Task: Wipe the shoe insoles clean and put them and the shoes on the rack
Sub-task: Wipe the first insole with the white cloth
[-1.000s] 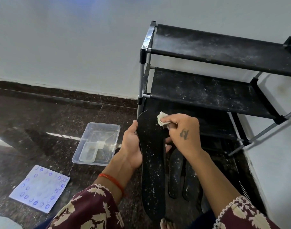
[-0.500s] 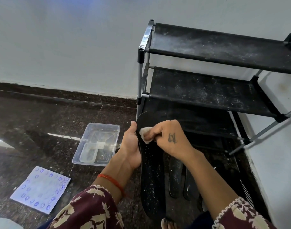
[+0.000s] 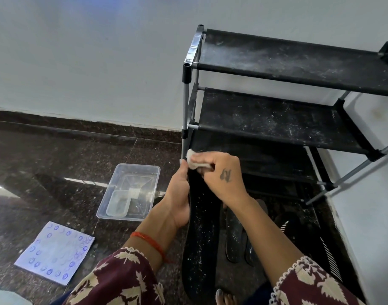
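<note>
I grip the black insole (image 3: 200,234) along its left edge with my left hand (image 3: 177,199), fingers curled round it, holding it upright with its lower end near the dark floor (image 3: 56,168). My right hand (image 3: 221,175) pinches a small white wad of cloth (image 3: 194,160) and presses it against the insole's top end. Two more insoles (image 3: 237,236) lie on the floor just behind, beside the dusty black rack (image 3: 276,119). A clear plastic tub (image 3: 129,192) sits to my left.
</note>
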The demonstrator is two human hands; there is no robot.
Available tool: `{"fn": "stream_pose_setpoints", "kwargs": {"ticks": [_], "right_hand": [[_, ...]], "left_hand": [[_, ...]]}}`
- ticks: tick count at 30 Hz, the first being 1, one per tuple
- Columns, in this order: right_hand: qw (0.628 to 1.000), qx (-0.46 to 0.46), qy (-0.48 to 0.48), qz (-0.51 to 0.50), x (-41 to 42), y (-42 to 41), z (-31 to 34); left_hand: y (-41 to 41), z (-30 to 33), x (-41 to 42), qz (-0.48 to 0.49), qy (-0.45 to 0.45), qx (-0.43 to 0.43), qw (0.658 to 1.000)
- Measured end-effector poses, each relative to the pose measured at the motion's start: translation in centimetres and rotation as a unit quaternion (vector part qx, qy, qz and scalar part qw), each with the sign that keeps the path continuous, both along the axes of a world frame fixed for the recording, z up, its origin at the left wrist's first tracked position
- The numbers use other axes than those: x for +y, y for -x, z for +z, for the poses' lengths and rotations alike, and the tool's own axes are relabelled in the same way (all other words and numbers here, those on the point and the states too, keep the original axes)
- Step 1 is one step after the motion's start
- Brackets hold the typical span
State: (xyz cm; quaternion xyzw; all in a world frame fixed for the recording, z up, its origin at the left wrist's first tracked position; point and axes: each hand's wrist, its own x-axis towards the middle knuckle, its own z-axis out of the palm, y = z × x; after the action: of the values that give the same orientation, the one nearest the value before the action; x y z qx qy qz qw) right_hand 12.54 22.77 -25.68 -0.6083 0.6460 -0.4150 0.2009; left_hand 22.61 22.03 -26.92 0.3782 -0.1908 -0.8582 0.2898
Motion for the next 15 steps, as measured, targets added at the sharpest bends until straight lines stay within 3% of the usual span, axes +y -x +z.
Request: {"fn": "stream_pose_setpoints", "kwargs": {"ticks": [4,7,9,11,13,15], "right_hand": [[0.994,0.0,-0.033,0.108,0.5,0.5,0.7],[0.993,0.08,-0.066,0.05,0.4,2.0,0.7],[0.992,0.119,-0.013,-0.045,0.2,2.7,0.3],[0.988,0.102,0.07,-0.092,-0.1,2.4,0.2],[0.985,0.112,0.121,-0.045,-0.3,1.3,0.1],[0.98,0.162,0.11,0.027,-0.3,0.4,-0.5]], "left_hand": [[-0.2,-0.2,-0.4,0.018,0.003,-0.008,1.0],[-0.1,0.1,-0.3,-0.001,-0.012,0.001,1.0],[-0.1,0.2,-0.2,-0.016,-0.021,-0.004,1.0],[-0.1,0.3,-0.1,-0.022,-0.016,-0.01,1.0],[0.2,0.2,0.1,-0.028,-0.003,-0.027,0.999],[0.3,0.2,0.2,-0.026,0.014,-0.054,0.998]]}}
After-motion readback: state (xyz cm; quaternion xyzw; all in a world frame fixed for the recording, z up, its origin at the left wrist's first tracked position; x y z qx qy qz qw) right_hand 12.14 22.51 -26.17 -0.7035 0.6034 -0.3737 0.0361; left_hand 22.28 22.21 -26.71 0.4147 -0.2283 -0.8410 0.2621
